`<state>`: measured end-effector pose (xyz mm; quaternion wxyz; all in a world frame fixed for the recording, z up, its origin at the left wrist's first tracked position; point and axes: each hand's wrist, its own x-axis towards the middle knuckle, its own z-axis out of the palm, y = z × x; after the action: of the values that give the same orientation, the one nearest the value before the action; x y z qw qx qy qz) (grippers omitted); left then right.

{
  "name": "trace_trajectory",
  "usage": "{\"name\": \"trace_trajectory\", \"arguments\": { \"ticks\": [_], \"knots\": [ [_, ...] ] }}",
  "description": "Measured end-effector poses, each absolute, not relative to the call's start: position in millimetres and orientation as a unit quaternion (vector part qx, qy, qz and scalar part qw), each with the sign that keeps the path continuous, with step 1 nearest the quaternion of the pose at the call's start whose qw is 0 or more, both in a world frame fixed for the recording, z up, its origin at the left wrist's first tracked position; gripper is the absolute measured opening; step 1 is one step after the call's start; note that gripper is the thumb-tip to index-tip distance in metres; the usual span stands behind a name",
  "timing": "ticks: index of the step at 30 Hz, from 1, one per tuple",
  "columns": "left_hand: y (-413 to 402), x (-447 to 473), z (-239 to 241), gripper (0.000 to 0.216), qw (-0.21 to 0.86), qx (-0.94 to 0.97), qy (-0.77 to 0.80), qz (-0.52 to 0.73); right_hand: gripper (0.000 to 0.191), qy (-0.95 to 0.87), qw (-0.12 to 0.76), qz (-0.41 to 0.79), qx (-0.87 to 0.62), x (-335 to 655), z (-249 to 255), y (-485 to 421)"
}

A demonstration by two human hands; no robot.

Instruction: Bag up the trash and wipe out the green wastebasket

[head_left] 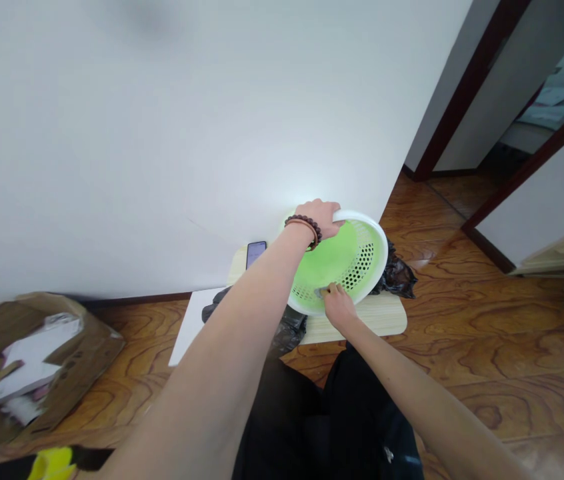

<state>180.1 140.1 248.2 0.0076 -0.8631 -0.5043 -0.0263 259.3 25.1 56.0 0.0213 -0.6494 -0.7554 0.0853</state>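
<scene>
A round colander [379, 257], light green inside with a white rim and rows of holes, is tilted with its opening toward me. My left hand [319, 217], a beaded bracelet at its wrist, is closed on the upper rim. Over the near lower side of the colander my right hand [341, 307] is closed around a small object with a greyish end [319, 292], too small to name. Crumpled black plastic bag [398, 273] shows beneath and beside the colander, on a pale wood-grain low table [379, 317].
A phone [256, 252] lies at the table's left by the white wall [187, 133]. An open cardboard box [82, 347] with papers stands on the wooden floor [487, 340] at left. A white board [189, 327] is beside the table. A doorway is at right; my dark-clothed legs are below.
</scene>
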Motion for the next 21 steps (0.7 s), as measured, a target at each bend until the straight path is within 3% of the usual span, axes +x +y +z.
{"name": "trace_trajectory", "arguments": {
  "ticks": [5,21],
  "knots": [
    [144.4,170.1,250.1,0.063,-0.002,-0.852,-0.523,-0.031,0.038,-0.768,0.027,0.094,-0.634,254.4,57.4,25.0],
    [148.9,169.4,243.8,0.047,-0.015,-0.848,-0.529,-0.041,0.024,-0.745,0.032,0.07,-0.663,249.9,46.1,35.1]
  ]
}}
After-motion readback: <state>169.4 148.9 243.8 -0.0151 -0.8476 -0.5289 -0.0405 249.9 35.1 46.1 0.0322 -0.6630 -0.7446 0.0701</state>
